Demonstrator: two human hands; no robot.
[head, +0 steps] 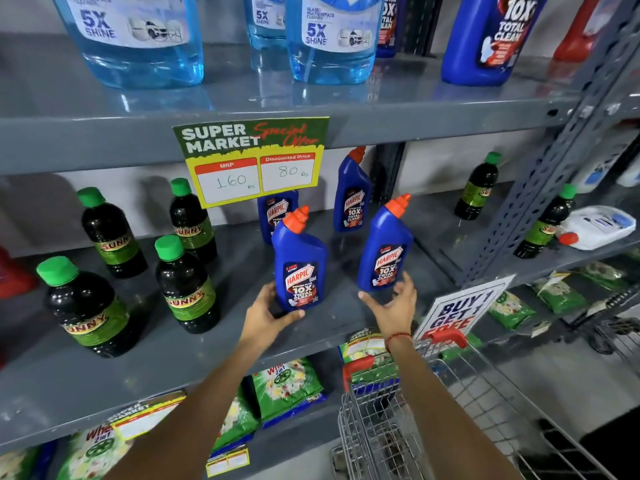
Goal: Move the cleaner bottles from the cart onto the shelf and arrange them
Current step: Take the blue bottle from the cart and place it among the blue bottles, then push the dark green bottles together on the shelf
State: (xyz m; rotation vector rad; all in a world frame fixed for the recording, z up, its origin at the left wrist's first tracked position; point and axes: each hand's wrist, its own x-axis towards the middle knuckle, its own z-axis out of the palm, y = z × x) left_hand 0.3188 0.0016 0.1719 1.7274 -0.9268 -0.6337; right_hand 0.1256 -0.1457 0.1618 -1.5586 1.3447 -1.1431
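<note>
Two upright blue bottles mid-frame on the shelf (214, 344), long axes vertical. Left hand (268, 311) wrapped round the left bottle (300, 261); right hand (394, 304) open, fingers brushing the right bottle (384, 251).

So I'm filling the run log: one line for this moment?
left hand: gripping front Harpic bottle | right hand: open beside right Harpic bottle | both upright on shelf

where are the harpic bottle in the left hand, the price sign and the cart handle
Harpic bottle (300, 268): head view, on its label.
price sign (254, 161): head view, middle of the card.
cart handle (446, 336): head view, on its red grip.
</note>
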